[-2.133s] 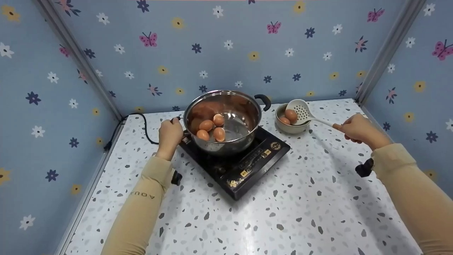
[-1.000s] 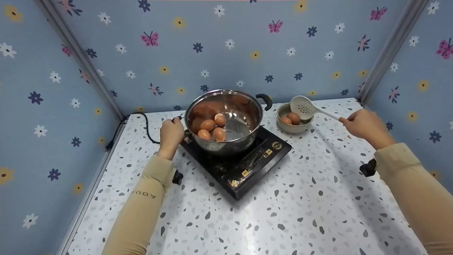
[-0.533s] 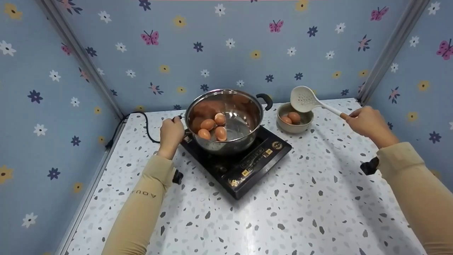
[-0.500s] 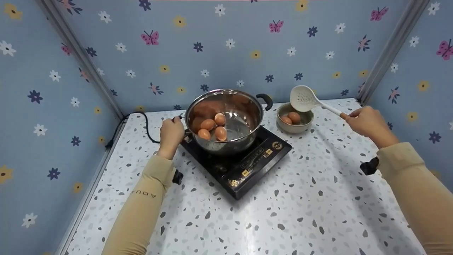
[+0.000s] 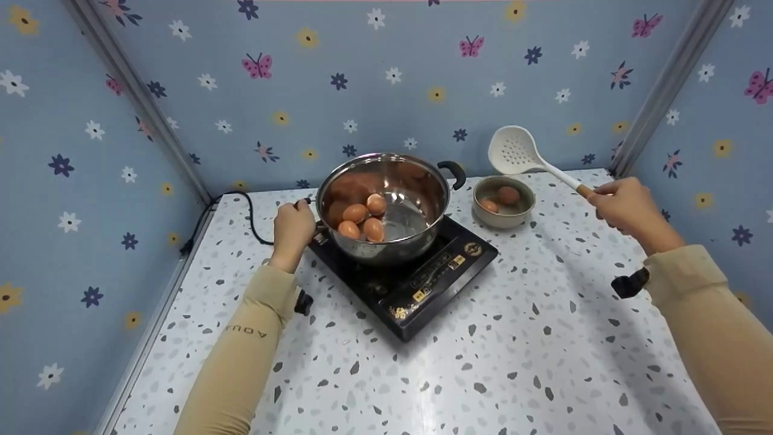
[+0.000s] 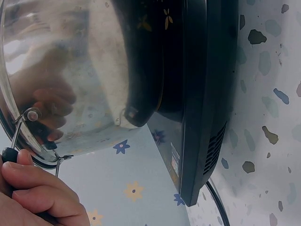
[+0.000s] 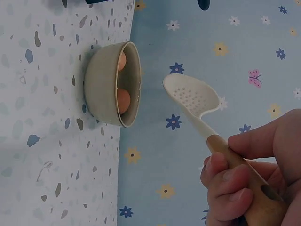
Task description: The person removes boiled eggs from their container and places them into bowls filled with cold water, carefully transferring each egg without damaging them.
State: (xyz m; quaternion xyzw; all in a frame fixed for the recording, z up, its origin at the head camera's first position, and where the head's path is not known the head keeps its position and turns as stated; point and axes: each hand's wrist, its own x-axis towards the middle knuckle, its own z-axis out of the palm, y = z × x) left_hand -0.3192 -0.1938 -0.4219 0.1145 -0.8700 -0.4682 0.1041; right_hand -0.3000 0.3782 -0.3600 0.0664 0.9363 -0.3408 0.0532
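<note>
My right hand [image 5: 625, 208] grips the wooden handle of a white slotted spoon [image 7: 193, 94]. The spoon's bowl has nothing in it and hangs above a beige bowl [image 5: 503, 219]. Two brown eggs [image 7: 123, 100] lie inside that bowl. My left hand [image 5: 294, 229] holds the black side handle of a steel pot [image 5: 389, 251], its fingers curled round it in the left wrist view. Several brown eggs [image 5: 354, 212] sit together at the left of the pot's inside. The pot stands on a black induction cooker [image 5: 438, 284].
A black power cord [image 5: 249, 217] runs from behind the cooker to the left edge of the speckled table [image 5: 483, 362]. Flowered wall panels [image 5: 386, 72] close off the back and both sides. The pot's other handle [image 5: 453, 174] points toward the bowl.
The slotted spoon has risen out of the beige bowl, leaving two eggs there, and one of them has shifted slightly. My left hand has stayed on the pot handle.
</note>
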